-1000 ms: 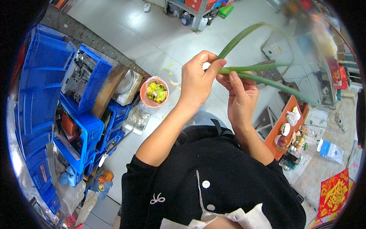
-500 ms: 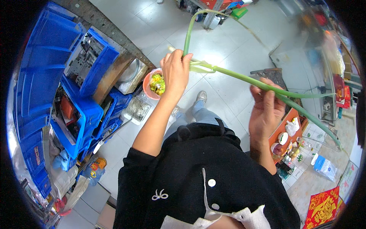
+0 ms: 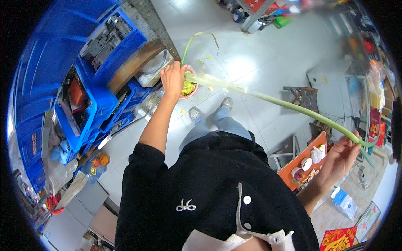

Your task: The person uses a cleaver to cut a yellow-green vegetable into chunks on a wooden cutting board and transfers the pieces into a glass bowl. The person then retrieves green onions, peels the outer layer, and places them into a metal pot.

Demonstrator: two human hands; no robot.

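A long green onion (image 3: 293, 106) stretches across in front of me, sloping down to the right. My right hand (image 3: 340, 155) is closed round its green leaf end, with leaf tips sticking out beyond the fingers. My left hand (image 3: 172, 82) is closed on an outer leaf of it, whose thin green end (image 3: 191, 41) arches up above the fist. A pale, filmy strip (image 3: 213, 81) runs from beside the left fist to the stalk; motion blurs where they meet. Below the left hand stands a pink bin (image 3: 196, 91) holding yellow-green leaf scraps.
Blue plastic crates (image 3: 98, 115) are stacked on the left. Leaf scraps lie on the tiled floor round the bin. At right are a folding stool (image 3: 302, 98), an orange tray (image 3: 289, 167) with bowls and a blue-white carton (image 3: 344, 203). A metal-legged shelf (image 3: 256, 19) stands ahead.
My hands have moved apart: the left one left, over the bin, the right one outward along the onion to its leaf end. A pale strip now shows stretched beside my left hand.
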